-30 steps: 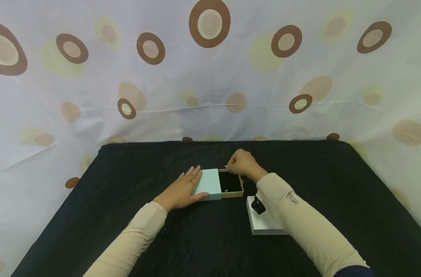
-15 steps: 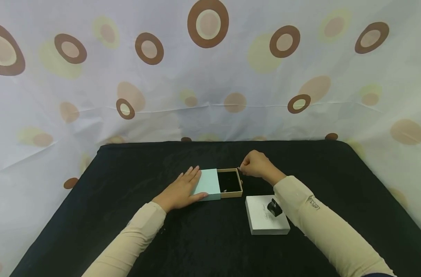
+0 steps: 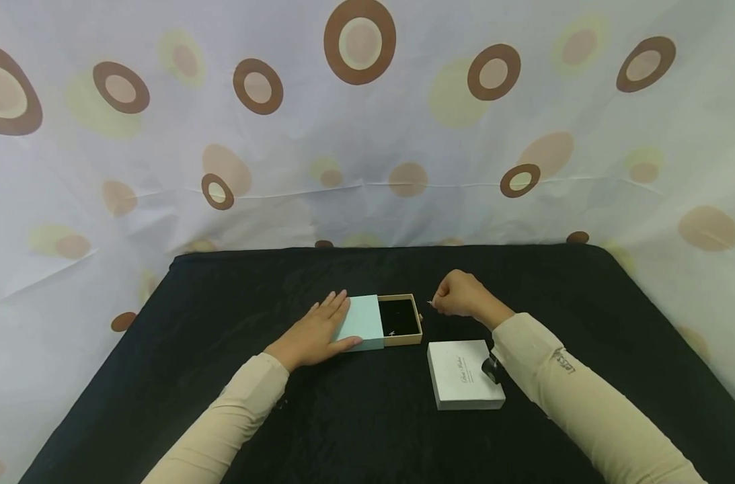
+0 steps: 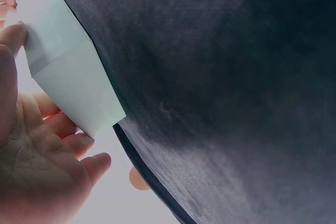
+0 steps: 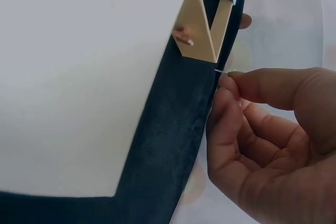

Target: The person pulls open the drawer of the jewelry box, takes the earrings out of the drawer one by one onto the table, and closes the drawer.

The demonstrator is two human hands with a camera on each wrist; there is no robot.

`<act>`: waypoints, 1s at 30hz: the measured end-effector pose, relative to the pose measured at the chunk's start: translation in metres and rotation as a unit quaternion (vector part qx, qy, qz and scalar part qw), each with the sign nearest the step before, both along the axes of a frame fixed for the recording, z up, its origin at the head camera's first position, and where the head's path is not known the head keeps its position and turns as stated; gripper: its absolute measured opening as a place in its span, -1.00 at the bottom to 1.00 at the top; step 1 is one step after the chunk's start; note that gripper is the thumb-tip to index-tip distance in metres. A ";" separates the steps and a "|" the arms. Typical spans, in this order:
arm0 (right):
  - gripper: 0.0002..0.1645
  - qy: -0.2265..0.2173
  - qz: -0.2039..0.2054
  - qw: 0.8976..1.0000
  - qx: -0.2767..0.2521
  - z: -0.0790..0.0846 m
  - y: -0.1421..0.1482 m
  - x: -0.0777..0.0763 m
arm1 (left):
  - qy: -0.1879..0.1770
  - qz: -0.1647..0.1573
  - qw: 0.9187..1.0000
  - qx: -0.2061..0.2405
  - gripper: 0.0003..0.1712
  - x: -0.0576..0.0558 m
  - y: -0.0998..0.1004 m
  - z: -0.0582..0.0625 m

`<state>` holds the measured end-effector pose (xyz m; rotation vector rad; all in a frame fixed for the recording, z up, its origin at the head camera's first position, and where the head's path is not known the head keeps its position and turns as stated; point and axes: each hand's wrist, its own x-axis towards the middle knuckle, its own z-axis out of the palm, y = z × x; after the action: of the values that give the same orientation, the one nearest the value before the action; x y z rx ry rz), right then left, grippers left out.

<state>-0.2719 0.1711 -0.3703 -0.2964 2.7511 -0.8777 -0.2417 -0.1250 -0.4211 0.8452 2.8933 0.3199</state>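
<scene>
My left hand (image 3: pixel 316 334) lies with straight, spread fingers against a pale mint box sleeve (image 3: pixel 368 317), its thumb along the near side. From the sleeve's right end a tan drawer (image 3: pixel 405 340) with a black lining is pulled out. A tiny silvery piece (image 3: pixel 392 333) rests in the drawer near its front wall. To the right of the drawer, my right hand (image 3: pixel 462 294) pinches a small earring between thumb and forefinger. A thin metal pin of the earring (image 5: pixel 220 71) sticks out past the fingertips; the rest is mostly hidden.
A white box (image 3: pixel 458 373) with grey lettering sits in front of the right hand, partly under the dark wrist camera (image 3: pixel 491 369). A small pull (image 5: pixel 184 36) projects from the drawer's end. Black cloth (image 3: pixel 355 417) covers the table, with a patterned curtain (image 3: pixel 367 134) behind.
My right hand has moved right from above the drawer's back edge to beyond its right end, carrying the earring. More of the white box shows. The left hand stays on the sleeve.
</scene>
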 end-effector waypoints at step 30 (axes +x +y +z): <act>-0.84 -0.097 0.037 0.993 0.056 -0.016 0.008 -0.011 | 0.003 -0.001 1.000 -0.008 -0.02 0.000 0.000 -0.002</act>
<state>-0.2825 0.1794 -0.3865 -0.2734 2.5796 -0.6923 -0.2422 -0.1250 -0.4230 0.8488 2.8960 0.2931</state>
